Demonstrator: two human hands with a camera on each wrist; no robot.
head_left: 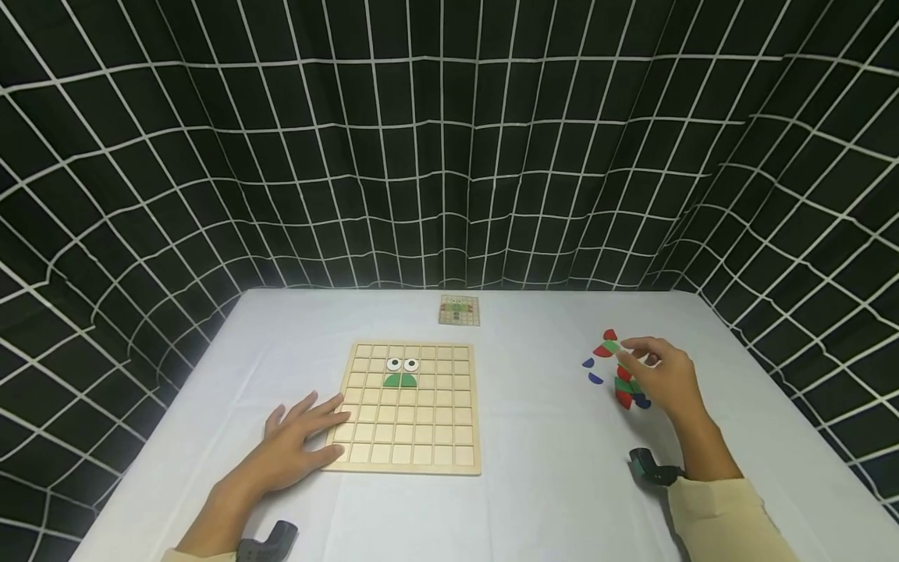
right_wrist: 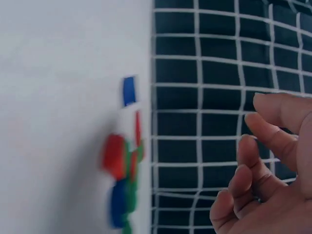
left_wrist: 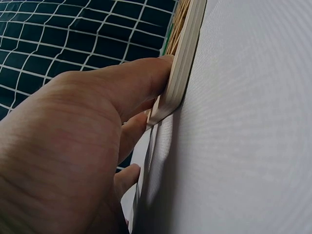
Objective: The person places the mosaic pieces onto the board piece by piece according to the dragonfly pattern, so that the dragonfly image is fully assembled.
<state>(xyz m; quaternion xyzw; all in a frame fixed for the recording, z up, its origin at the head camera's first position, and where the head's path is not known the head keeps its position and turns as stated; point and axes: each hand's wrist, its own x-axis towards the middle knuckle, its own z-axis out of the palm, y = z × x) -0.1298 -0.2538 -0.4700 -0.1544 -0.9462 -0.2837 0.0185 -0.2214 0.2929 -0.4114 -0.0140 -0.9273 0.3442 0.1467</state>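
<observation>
A square wooden grid board (head_left: 435, 417) lies on the table, with two round eye pieces (head_left: 403, 364) and two green quarter-round pieces (head_left: 400, 380) in its upper cells. My left hand (head_left: 298, 445) rests at its left edge, fingers spread, fingertips on the rim. In the left wrist view, the thumb touches the board's side (left_wrist: 178, 73). Over at the right, my right hand (head_left: 663, 375) hovers above a small pile of red, green and blue pieces (head_left: 623, 390). Its fingers are loosely bent, and the right wrist view shows nothing between the fingertips (right_wrist: 249, 119).
A small pattern card (head_left: 460, 310) lies behind the board. Two blue pieces (head_left: 595, 378) lie left of the pile, and a red piece (head_left: 609, 335) at its far end. Black cloth with a white grid (head_left: 449, 156) surrounds the white table (head_left: 541, 468).
</observation>
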